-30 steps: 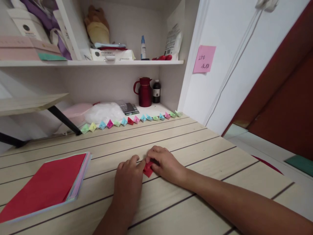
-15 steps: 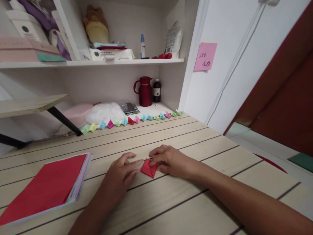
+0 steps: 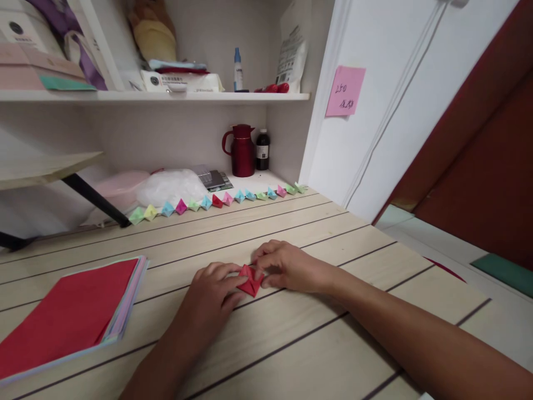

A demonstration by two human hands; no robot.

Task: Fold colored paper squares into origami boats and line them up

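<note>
A small piece of folded red paper (image 3: 251, 288) lies on the wooden tabletop, a diamond with crease lines and a flap on top. My left hand (image 3: 210, 291) presses its left corner with the fingertips, the thumb just below. From the other side, my right hand (image 3: 287, 268) pinches the upper right part between thumb and fingers, which cover that corner. To the left lies a stack of coloured paper (image 3: 75, 314) with a red sheet on top.
A row of small folded paper boats (image 3: 217, 201) in several colours runs along the table's back edge. Behind it stand a red jug (image 3: 242, 151) and a dark bottle (image 3: 262, 150). A black-legged wooden stand (image 3: 45, 169) is at the back left.
My left hand has moved right onto the paper's left corner, which it was beside before. My right hand stays on the paper, and the view has shifted slightly.
</note>
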